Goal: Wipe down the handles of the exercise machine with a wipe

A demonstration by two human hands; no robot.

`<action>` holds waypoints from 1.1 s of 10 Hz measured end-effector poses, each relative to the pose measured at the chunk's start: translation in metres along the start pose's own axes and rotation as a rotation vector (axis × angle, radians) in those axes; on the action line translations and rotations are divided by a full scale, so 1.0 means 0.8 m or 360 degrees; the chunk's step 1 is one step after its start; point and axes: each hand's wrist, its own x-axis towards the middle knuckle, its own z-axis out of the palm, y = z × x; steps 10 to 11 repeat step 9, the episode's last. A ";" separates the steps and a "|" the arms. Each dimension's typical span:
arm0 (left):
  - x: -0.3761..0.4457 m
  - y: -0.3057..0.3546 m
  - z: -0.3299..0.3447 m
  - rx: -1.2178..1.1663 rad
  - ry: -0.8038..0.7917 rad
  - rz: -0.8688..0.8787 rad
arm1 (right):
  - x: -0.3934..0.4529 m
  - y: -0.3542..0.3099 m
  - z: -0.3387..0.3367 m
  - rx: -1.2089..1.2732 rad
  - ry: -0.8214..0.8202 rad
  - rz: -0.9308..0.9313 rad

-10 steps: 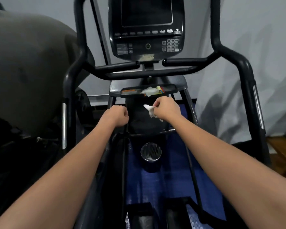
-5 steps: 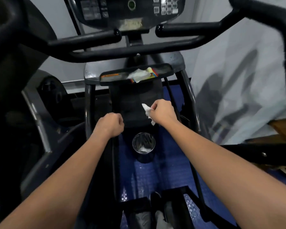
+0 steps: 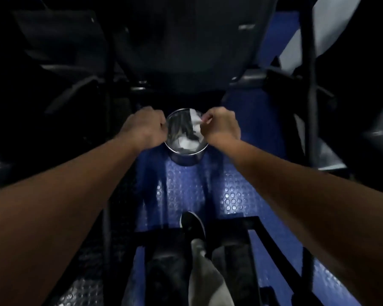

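Both fists lowered | right hand [image 3: 221, 127] pinches wipe [image 3: 196, 121] above bin [image 3: 186, 149] | left hand [image 3: 144, 129] clenched

A crumpled white wipe [image 3: 196, 121], pinched in the right hand [image 3: 221, 127], hangs over the open metal bin [image 3: 186, 155].

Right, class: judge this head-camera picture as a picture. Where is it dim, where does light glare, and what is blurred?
Head view: dim overall, the machine frame near-black and streaked with motion blur; glare on the metal bin rim and the blue studded mat; the wipe pinched by the right hand is washed out white; the left hand shows soft edges; wide-angle bending spreads the forearms.
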 end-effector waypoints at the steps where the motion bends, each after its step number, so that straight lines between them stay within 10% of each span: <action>1: 0.046 -0.026 0.062 0.0089 -0.0034 0.0049 | 0.049 0.028 0.065 -0.0047 -0.0064 0.0015; 5: 0.171 -0.083 0.200 -0.0103 -0.0111 0.0070 | 0.184 0.086 0.236 -0.0319 -0.0178 0.0030; 11: 0.149 -0.077 0.178 -0.0035 -0.0222 -0.0046 | 0.166 0.085 0.200 -0.0166 -0.0214 0.0133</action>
